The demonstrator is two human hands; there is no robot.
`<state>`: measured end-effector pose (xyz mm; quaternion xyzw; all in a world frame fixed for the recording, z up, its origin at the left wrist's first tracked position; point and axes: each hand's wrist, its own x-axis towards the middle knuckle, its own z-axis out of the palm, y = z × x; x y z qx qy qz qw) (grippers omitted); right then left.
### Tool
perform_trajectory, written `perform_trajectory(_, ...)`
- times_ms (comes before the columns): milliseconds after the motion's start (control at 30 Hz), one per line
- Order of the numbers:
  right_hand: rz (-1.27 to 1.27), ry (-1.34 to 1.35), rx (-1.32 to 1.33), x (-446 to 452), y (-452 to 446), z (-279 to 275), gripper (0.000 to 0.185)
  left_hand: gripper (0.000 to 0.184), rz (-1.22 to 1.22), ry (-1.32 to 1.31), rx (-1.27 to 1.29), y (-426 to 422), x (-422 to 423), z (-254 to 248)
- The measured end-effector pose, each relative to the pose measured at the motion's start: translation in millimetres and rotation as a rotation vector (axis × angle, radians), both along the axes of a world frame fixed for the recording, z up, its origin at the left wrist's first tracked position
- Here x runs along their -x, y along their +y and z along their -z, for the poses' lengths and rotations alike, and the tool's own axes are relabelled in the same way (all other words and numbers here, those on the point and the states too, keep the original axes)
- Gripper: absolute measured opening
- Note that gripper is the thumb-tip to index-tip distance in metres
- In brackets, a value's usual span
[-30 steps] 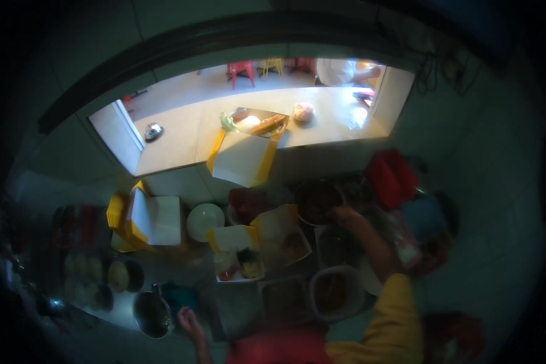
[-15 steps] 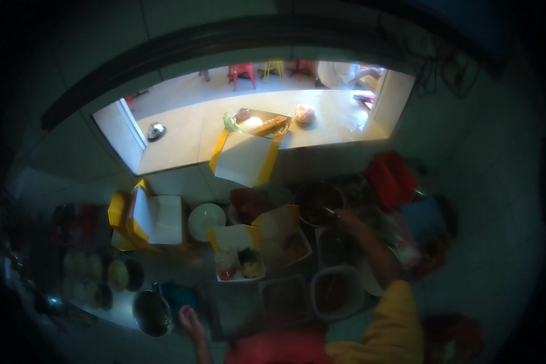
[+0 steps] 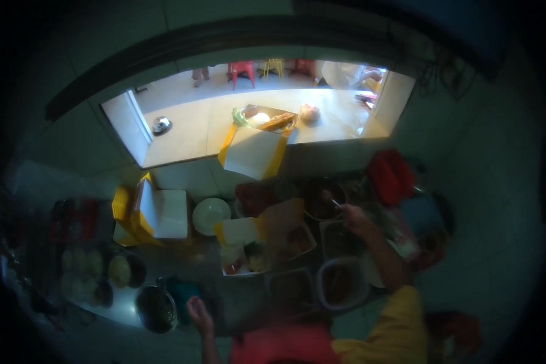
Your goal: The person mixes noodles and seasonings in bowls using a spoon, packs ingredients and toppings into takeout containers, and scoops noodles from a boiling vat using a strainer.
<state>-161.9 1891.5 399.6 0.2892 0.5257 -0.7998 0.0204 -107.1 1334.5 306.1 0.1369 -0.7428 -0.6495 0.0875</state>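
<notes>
My right hand [image 3: 356,219] is closed on the handle of a ladle [image 3: 335,203], whose head dips into a round pot [image 3: 314,212] of dark sauce. Low in view, my left hand [image 3: 199,310] hovers beside a teal cloth-like item [image 3: 179,292], its fingers curled together with nothing visible in them. Between the hands stand two unfolded food boxes; the nearer box [image 3: 238,230] holds greens and other food, and the box on its right [image 3: 285,221] has some brownish food inside.
A filled yellow-edged box [image 3: 255,151] rests on the bright serving ledge [image 3: 188,142]. Folded boxes [image 3: 127,209] and a white bowl [image 3: 211,216] stand left. A metal pot [image 3: 156,309], sauce tub [image 3: 343,283] and red container [image 3: 391,176] surround the work area.
The ladle's head now shows in the pot, and my right hand has shifted slightly right. My left hand has risen a little. The whole view has shifted slightly.
</notes>
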Motion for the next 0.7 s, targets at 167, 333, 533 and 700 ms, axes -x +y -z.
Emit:
perform_trajectory(167, -0.001, -0.01, 0.074, -8.4, -72.4, -43.1, 0.017, 0.032, 0.054, -0.012, -0.096, -9.7, 10.1, -11.7)
perform_trajectory(333, 0.14, 0.069, 0.332, -12.3, -190.6, -54.8, 0.015, 0.03, 0.134, 0.043, -0.115, -29.9, 16.0, -28.5)
perform_trajectory(533, 0.295, -0.034, 0.461, -10.4, -319.7, 3.3, 0.015, 0.029, 0.279, 0.047, -0.109, -53.5, 20.3, -44.4)
perform_trajectory(700, 0.506, -0.153, 0.212, -2.1, -374.5, 62.5, 0.02, 0.026, 0.373, 0.051, -0.183, -73.7, 25.3, -39.6)
